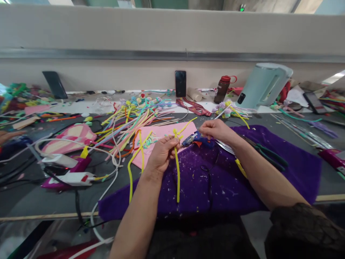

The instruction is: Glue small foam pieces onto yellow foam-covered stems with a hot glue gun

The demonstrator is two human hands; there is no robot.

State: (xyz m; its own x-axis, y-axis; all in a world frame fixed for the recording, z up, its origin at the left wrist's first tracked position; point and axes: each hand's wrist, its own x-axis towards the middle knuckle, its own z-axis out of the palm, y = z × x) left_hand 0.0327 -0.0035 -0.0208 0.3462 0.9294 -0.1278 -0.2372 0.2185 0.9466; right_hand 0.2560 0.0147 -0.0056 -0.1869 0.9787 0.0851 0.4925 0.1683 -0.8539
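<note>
My left hand [165, 153] is closed in a pinch on a yellow pipe cleaner [177, 176]. Its bent, looped top pokes above my fingertips and a long straight end hangs below. To the right, my right hand [215, 130] has its fingers pressed together; whatever they hold, if anything, is too small to make out. A blue glue gun [202, 139] with an orange trigger lies just under those fingers, partly covered by them. A thin metal tool [223, 112] shows behind my right hand. More yellow pipe cleaners [130, 180] lie bent left of my left hand.
A purple cloth [194, 183] flecked with scraps covers the table front, beside a pink sheet [161, 129]. Colourful pipe cleaners [145, 115] pile behind. Green-handled pliers [269, 154], a kettle [265, 86], a bottle [222, 89] and white cables [107, 187] surround the work area. Another person's hand [9, 136] shows at left.
</note>
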